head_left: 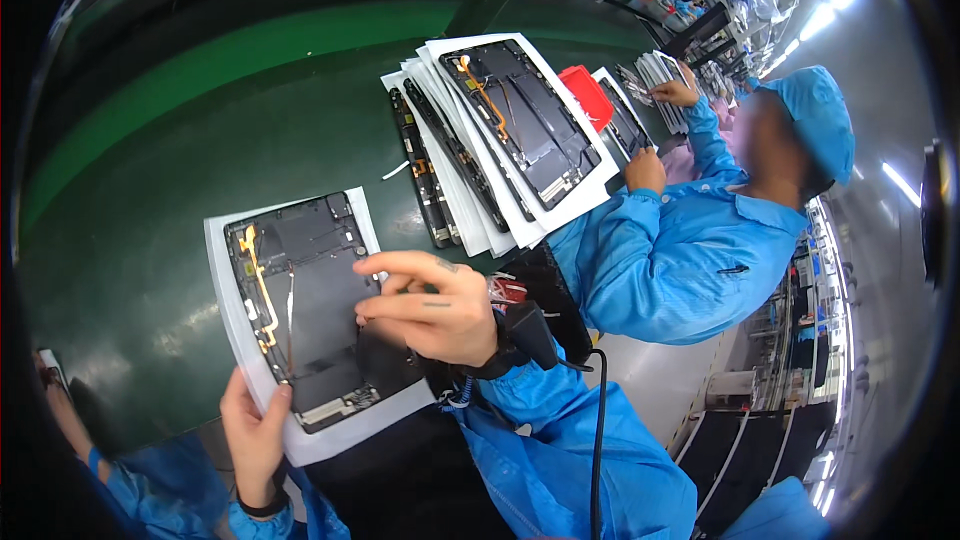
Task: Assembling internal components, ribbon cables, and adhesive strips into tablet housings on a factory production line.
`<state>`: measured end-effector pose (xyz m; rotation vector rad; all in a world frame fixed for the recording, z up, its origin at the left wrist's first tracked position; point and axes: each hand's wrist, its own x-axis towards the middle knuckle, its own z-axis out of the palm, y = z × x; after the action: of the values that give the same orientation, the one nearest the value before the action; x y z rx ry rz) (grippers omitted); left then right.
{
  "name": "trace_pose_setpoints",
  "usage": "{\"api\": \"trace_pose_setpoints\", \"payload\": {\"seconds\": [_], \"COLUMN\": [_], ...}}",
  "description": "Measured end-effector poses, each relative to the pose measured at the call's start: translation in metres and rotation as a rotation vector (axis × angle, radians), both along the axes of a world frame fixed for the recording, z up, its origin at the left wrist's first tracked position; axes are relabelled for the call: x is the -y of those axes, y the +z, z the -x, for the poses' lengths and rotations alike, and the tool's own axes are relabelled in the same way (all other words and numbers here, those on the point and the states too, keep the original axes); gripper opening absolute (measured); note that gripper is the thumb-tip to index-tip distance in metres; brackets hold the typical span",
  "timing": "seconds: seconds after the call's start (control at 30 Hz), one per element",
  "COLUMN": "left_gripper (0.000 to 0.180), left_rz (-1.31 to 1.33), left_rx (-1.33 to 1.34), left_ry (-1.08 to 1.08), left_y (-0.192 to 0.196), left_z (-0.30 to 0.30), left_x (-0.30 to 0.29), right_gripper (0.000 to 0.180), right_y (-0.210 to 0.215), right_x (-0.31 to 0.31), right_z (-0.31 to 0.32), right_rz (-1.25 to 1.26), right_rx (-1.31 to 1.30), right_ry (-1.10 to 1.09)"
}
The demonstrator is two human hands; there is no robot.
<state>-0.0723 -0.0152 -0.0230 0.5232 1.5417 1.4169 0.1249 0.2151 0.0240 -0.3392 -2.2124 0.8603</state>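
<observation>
A black device housing (325,290) with an orange flex cable (262,285) down its left side lies on a white sheet (370,427). Together they rest at the near edge of the green table, partly over the edge toward me. My left hand (255,428) grips their near left corner, thumb on top and fingers underneath. Over the housing's right side is my right hand (440,312), its fingers stretched out and apart, with nothing visible between them. It hides part of the housing's right edge. Whether its fingertips touch the surface, I cannot tell.
A stack of similar housings (520,120) between white sheets stands farther right on the green table (150,240). Behind it is a red tray (585,97). A co-worker in blue (680,230) handles parts at right. Another person's hand (65,410) shows at far left.
</observation>
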Motion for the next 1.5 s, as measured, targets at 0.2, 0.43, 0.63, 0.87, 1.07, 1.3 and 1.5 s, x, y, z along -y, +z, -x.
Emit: {"api": "trace_pose_setpoints", "payload": {"seconds": [0.2,0.43,0.63,0.87,1.07,1.3,1.5], "left_gripper": [0.023,0.038,0.051,0.045,0.042,0.049,0.050], "left_rz": [0.190,-0.076,-0.307,-0.301,-0.218,-0.200,-0.178], "left_rx": [-0.275,-1.353,-1.252,-1.142,-1.046,-1.059,-1.063], "left_ry": [0.046,-0.079,-0.536,-0.528,-0.565,-0.576,-0.577], "left_y": [0.008,0.028,0.027,0.003,0.012,0.013,0.014], "left_z": [0.012,0.011,0.012,0.001,0.003,0.003,0.000], "left_x": [-0.006,0.001,-0.032,-0.029,-0.036,-0.035,-0.032], "right_gripper": [0.015,0.011,0.013,0.011,0.012,0.010,0.009], "right_y": [-0.010,-0.014,-0.021,-0.026,-0.046,-0.051,-0.048], "right_x": [-0.013,-0.021,-0.026,-0.041,-0.056,-0.060,-0.057], "right_z": [0.025,0.042,0.050,0.063,0.082,0.083,0.084], "right_rz": [0.162,0.179,0.411,0.352,0.105,0.052,0.054], "right_rx": [-0.063,0.074,0.147,0.247,0.236,0.271,0.292], "right_ry": [0.008,0.006,-0.092,-0.004,0.063,0.056,0.035]}}
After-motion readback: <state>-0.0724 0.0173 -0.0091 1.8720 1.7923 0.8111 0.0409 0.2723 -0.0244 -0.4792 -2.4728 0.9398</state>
